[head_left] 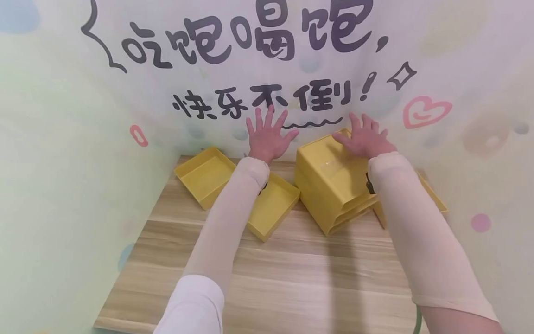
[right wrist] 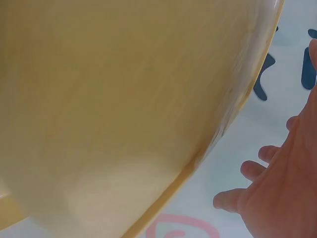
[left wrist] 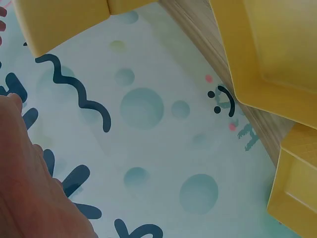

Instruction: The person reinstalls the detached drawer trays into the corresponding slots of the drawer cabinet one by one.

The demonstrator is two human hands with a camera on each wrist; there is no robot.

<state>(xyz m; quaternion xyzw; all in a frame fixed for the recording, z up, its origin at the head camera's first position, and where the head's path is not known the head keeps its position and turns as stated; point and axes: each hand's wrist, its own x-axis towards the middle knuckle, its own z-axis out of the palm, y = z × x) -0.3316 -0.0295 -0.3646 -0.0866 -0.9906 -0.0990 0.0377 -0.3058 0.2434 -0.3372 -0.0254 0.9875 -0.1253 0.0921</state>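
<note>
Both arms reach forward over the table in the head view. My left hand (head_left: 269,139) has its fingers spread in front of the printed wall, above a shallow yellow tray (head_left: 273,204), and holds nothing. To the right, my right hand (head_left: 367,139) is stretched out over the top of a stack of yellow bins (head_left: 329,176); whether it touches the stack cannot be told. In the right wrist view a large yellow bin surface (right wrist: 109,109) fills most of the picture, with the fingers apart from it. Another shallow yellow tray (head_left: 208,174) lies at the left.
Behind everything stands a pale wall (head_left: 267,83) with dark lettering and coloured drawings. A further yellow tray (head_left: 431,192) is partly hidden behind the right arm. The wood-grain table (head_left: 283,278) stretches toward the front, and a green cord (head_left: 418,320) shows near its lower right.
</note>
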